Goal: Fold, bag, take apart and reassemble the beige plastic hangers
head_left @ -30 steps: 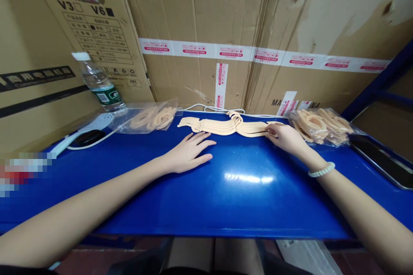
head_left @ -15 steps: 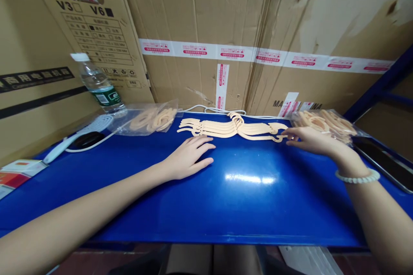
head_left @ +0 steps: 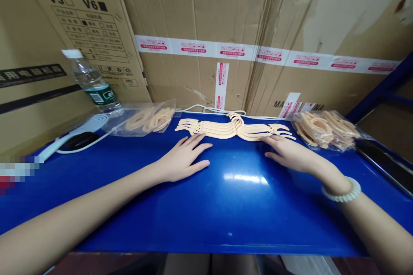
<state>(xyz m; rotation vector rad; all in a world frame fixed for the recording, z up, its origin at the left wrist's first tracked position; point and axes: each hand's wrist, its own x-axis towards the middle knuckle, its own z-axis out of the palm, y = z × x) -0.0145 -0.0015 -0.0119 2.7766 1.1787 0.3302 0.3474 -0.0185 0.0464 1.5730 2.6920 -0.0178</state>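
A row of several flat beige plastic hanger-shaped pieces (head_left: 226,129) lies fanned out across the back of the blue table (head_left: 206,206). My left hand (head_left: 185,159) rests flat and open on the table just in front of the row's left half, holding nothing. My right hand (head_left: 290,152) lies open on the table with its fingertips at the right end of the row. A pale bead bracelet (head_left: 342,191) is on that wrist.
Clear bags of beige pieces lie at back left (head_left: 146,118) and back right (head_left: 325,129). A water bottle (head_left: 92,81), a white power strip (head_left: 80,131) with a black object and a white cable stand at the left. Cardboard boxes (head_left: 226,30) wall off the back. A dark tray (head_left: 383,159) sits far right.
My right hand went out to the right toward the bag, then came back left to the row's right end. The left hand stayed put. The row's right ends look more fanned.
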